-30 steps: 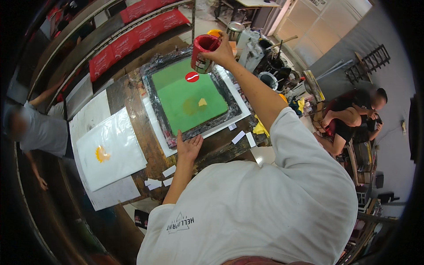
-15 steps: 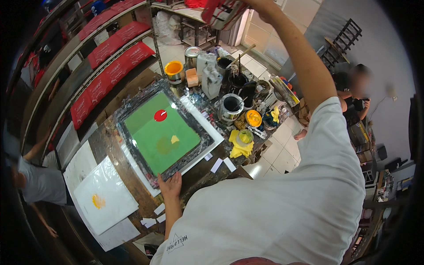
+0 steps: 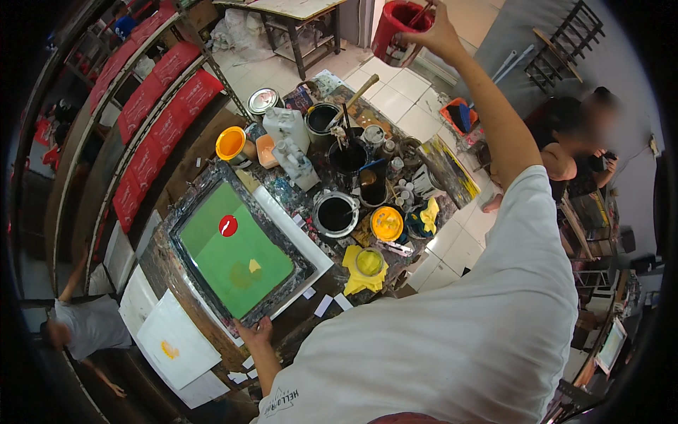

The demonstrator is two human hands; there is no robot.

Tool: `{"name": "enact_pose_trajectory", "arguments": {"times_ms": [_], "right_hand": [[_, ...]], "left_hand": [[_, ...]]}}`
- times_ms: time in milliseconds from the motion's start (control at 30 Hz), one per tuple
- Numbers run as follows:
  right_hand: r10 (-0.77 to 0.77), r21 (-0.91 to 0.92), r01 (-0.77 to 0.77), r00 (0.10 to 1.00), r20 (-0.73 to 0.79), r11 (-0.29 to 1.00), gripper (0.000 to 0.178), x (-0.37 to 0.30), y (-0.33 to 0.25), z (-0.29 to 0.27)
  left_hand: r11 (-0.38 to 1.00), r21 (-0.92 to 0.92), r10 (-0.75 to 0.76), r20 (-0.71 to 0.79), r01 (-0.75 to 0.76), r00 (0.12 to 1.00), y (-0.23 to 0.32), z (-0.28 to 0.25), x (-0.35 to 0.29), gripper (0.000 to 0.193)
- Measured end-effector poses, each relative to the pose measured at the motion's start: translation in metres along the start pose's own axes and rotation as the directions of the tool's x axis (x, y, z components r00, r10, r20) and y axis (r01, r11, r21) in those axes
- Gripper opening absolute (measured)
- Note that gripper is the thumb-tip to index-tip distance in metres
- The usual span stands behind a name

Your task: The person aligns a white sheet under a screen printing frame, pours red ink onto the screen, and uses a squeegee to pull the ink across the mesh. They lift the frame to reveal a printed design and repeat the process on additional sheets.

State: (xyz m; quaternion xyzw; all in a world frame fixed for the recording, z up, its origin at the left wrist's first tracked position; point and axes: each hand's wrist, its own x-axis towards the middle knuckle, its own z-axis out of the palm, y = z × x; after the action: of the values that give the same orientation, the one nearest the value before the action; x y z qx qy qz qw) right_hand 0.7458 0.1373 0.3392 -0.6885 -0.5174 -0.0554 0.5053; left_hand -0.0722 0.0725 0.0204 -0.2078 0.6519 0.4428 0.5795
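A screen printing frame (image 3: 300, 263) with green mesh lies on the worktable. A glossy round pool of red ink (image 3: 228, 225) sits on the mesh, near a small yellowish patch (image 3: 254, 266). My left hand (image 3: 256, 332) grips the frame's near edge, its thumb apart and some fingers hidden. Up at the far right, my right arm stretches out. My right hand (image 3: 436, 39) holds a red-smeared ink can (image 3: 387, 37) by its rim, well above the floor. The can's mouth and red inside show, with a stick-like thing in it.
Right of the frame stand an orange ink can (image 3: 232, 143), white jugs (image 3: 293, 162), black ink cans (image 3: 335, 214) and a yellow rag (image 3: 362, 279). White sheets (image 3: 176, 339) lie to the left. A rack (image 3: 205, 53) holds red printed pieces. Other people are at left and right.
The red can has swung right and turned, so its mouth now shows. My left hand stays on the frame. The view has shifted, with the table items appearing lower and further left.
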Motion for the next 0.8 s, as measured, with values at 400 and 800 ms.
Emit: {"name": "enact_pose_trajectory", "arguments": {"times_ms": [400, 800], "right_hand": [[0.064, 0.083, -0.109, 0.905, 0.42, 0.991, 0.13, -0.044, 0.145, 0.16], [-0.073, 0.198, -0.031, 0.865, 0.496, 0.98, 0.126, -0.084, 0.173, 0.205]], "left_hand": [[0.991, -0.005, 0.133, 0.061, -0.133, 0.989, -0.023, -0.009, -0.002, 0.134], [0.988, -0.021, 0.151, 0.041, -0.15, 0.988, -0.029, -0.009, -0.005, 0.139]]}}
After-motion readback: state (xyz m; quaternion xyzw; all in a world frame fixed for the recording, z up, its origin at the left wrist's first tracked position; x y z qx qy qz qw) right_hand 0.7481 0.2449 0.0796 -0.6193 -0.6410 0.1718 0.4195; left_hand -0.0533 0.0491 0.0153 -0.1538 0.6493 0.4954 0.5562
